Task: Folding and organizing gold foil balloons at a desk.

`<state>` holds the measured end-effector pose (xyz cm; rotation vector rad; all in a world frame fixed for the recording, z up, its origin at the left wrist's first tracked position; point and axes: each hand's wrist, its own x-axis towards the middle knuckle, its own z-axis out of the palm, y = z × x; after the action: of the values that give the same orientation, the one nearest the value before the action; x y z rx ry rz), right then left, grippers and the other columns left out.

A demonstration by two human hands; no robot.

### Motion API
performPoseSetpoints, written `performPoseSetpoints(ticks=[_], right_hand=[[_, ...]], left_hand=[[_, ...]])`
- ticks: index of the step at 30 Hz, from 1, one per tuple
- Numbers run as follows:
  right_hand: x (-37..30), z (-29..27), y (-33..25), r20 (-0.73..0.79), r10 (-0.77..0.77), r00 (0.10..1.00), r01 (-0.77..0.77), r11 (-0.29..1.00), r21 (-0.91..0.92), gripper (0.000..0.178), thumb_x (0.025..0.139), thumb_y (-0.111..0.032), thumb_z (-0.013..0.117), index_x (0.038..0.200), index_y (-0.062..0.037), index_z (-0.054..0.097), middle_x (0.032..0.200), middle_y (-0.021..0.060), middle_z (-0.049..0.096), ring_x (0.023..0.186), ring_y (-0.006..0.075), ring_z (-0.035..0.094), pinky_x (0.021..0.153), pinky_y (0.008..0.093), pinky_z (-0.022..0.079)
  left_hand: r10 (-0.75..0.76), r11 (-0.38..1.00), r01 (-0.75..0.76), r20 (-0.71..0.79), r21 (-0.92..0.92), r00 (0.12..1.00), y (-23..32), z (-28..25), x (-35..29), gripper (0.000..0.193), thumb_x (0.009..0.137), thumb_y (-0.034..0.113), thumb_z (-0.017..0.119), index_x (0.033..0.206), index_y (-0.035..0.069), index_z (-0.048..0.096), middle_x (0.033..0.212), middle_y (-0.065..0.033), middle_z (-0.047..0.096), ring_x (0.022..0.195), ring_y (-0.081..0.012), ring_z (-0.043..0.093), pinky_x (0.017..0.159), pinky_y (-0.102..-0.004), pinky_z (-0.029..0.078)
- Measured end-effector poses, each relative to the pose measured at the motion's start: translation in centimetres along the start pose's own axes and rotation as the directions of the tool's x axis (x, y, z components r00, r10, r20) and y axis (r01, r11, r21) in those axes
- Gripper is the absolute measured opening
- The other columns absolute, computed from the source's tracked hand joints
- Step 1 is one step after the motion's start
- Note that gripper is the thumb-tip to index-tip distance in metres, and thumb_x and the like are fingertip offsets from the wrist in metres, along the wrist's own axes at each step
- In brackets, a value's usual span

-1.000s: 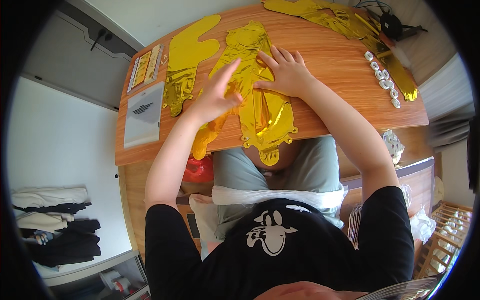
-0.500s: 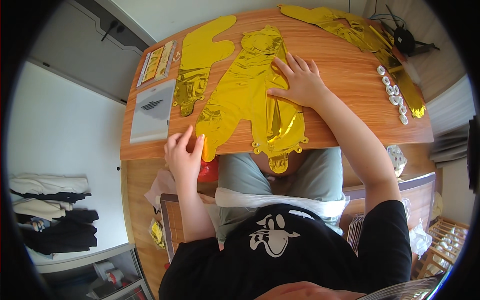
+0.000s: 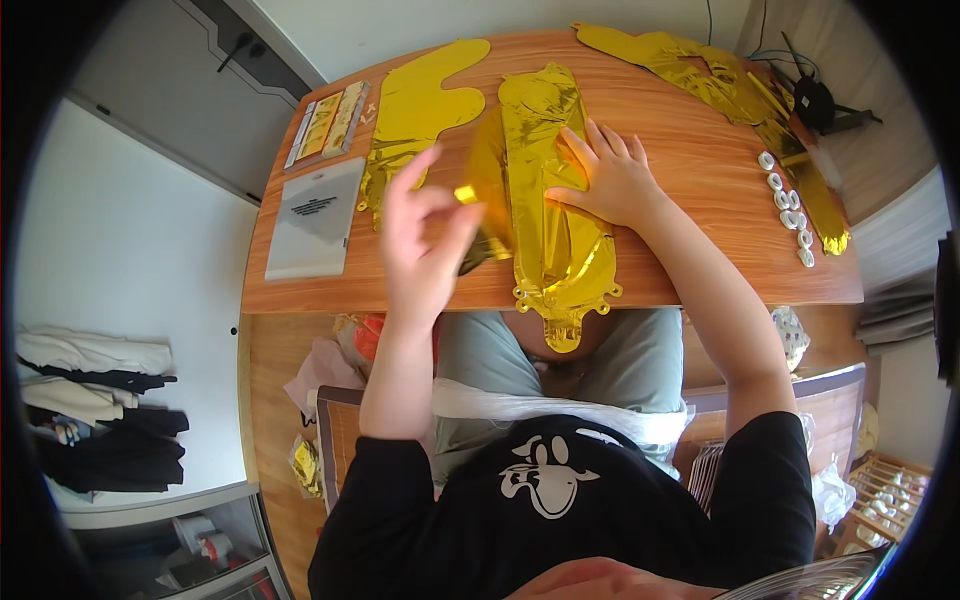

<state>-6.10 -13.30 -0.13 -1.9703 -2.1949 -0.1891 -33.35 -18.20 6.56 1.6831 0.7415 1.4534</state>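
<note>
A flat gold foil balloon lies lengthwise on the wooden table in front of me, its tabbed lower end hanging past the near edge. My left hand is raised above the table on its left side. Thumb and fingers pinch the end of the balloon's left limb, which is lifted and blurred by motion. On the balloon's upper right side rests my right hand, palm down and fingers spread, pressing the foil. A second gold foil balloon lies behind my left hand, its lower part partly covered.
More gold foil stretches along the back right. Several small white rings or rolls line the right side, near a black device with antennas. At left are a frosted plastic pouch and a flat box.
My left hand has risen from the near table edge, moving up and right with the balloon's left limb, which is now folded up toward the body. My right hand stays on the foil.
</note>
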Motion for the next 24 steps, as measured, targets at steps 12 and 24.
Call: performPoseSetpoints(ticks=[12,24], right_hand=[[1.2,0.1,0.5,0.204,-0.050,0.978,0.074,0.991,-0.115,0.095,0.091,-0.036,0.068,0.167,-0.0314,0.011,0.170,0.0161,0.024,0.154,0.0335,0.030,0.121,0.0616,0.026],[1.0,2.1,1.1,0.056,-0.060,0.997,0.066,0.990,-0.127,0.073,0.099,-0.049,0.051,0.161,-0.0181,0.027,0.166,0.0172,0.029,0.153,0.0337,0.031,0.119,0.0633,0.027]], left_hand=[[-0.265,0.915,0.398,0.646,-0.066,0.716,-5.3,6.8,3.4,0.047,0.109,0.023,0.055,0.152,0.010,0.042,0.100,-0.0027,0.061,0.096,-0.0118,0.059,0.090,-0.0290,0.049],[-0.127,0.582,-0.444,0.616,0.681,0.778,-10.9,1.2,8.7,0.057,0.103,0.037,0.060,0.152,0.010,0.046,0.156,-0.0126,0.043,0.148,-0.0333,0.035,0.123,-0.0486,0.030]])
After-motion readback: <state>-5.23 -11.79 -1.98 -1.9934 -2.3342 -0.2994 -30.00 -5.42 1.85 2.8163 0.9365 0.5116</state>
